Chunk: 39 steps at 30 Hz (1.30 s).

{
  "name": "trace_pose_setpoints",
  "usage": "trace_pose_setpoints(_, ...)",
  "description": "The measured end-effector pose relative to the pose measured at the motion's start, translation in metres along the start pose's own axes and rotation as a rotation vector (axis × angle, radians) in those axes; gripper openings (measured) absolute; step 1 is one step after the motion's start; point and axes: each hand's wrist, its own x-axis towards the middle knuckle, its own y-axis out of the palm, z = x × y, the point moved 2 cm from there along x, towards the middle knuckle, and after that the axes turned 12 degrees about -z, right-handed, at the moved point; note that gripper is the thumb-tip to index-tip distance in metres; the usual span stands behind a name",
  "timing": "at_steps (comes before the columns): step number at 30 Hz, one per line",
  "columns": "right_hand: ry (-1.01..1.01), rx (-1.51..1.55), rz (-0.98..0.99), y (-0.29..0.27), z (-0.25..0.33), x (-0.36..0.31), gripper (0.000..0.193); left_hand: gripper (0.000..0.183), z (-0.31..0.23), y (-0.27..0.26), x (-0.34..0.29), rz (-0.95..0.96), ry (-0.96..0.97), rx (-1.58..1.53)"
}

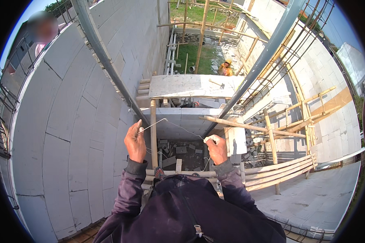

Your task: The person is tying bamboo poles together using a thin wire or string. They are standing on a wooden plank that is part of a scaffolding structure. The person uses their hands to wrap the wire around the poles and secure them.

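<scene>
My left hand (135, 141) is raised in front of me, thumb and fingers closed on a thin pale string (151, 125). From there the string rises to a kink, then sags across to my right hand (217, 150). That hand is curled into a pinch on the string's other stretch. A loose length hangs below each hand. Whether it is cord or fine wire I cannot tell for sure. Both hands are held over a deep gap between the block walls.
Grey block walls (73, 133) flank me. Two slanted metal posts (257, 60) stand ahead. A hammer (217, 84) lies on a pale board (182, 86). Bamboo poles (280, 170) and rebar (271, 73) are at right. A worker (226, 68) is below; another person (42, 40) is at far left.
</scene>
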Motion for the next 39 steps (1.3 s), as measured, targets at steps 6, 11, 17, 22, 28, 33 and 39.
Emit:
trace_pose_setpoints(6, 0.048, 0.183, 0.191, 0.086, 0.022, -0.021, 0.022, 0.035, 0.012, 0.031, -0.023, 0.508, -0.713, -0.621)
trace_pose_setpoints(11, 0.038, 0.093, 0.319, 0.128, 0.026, -0.035, 0.018, 0.018, 0.036, 0.024, -0.015, 0.512, -0.595, -0.497)
trace_pose_setpoints(17, -0.054, 0.218, 0.232, 0.127, 0.008, -0.042, 0.017, 0.016, 0.058, 0.024, -0.018, 0.691, -0.438, -0.253)
trace_pose_setpoints(22, -0.125, 0.102, 0.025, 0.088, -0.022, -0.024, 0.014, 0.012, 0.057, 0.042, -0.028, 0.692, -0.597, -0.414)
trace_pose_setpoints(28, -0.014, -0.428, 0.334, -0.076, -0.067, -0.011, 0.011, 0.013, 0.060, 0.007, 0.023, 0.533, -0.630, -0.352)
trace_pose_setpoints(33, 0.235, -1.322, 0.979, -0.241, -0.244, -0.068, 0.017, 0.016, 0.028, -0.052, 0.088, 0.271, -0.442, -0.241)
trace_pose_setpoints(39, 0.447, -1.619, 0.688, -0.431, -0.418, -0.086, 0.030, 0.021, -0.059, -0.151, 0.190, 0.000, -0.074, -0.146)
